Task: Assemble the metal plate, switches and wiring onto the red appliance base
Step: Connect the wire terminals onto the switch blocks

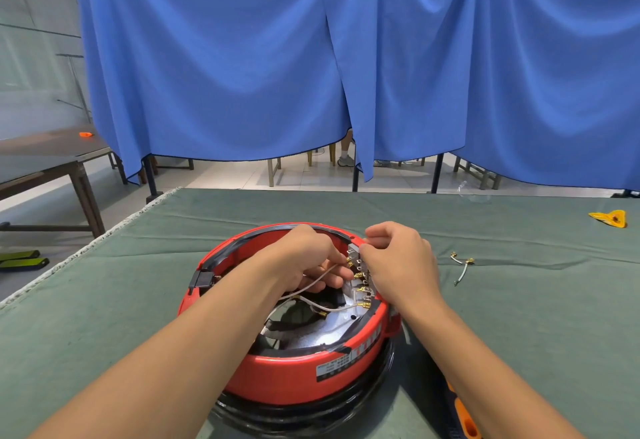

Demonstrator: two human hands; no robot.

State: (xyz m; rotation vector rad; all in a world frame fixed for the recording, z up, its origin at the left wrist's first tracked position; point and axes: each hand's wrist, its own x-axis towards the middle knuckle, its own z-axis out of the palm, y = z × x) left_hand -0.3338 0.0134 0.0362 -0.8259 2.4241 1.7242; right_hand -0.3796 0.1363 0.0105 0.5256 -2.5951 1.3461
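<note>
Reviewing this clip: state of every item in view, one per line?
Red appliance base: open-topped, wiring exposed.
Switch block: at the rim, unseated.
White wire: pinched by left hand.
Right hand: pinching the switch block.
Spare wire: loose on cloth.

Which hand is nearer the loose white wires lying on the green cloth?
Right. The right hand is at the red base's switch block, on the side toward the loose white wires; the left hand is farther, over the base's middle.

Both forearms are bare up to the frame edge, with no sleeves showing. The left hand [304, 258] and right hand [398, 258] wear no gloves, rings or watch.
</note>
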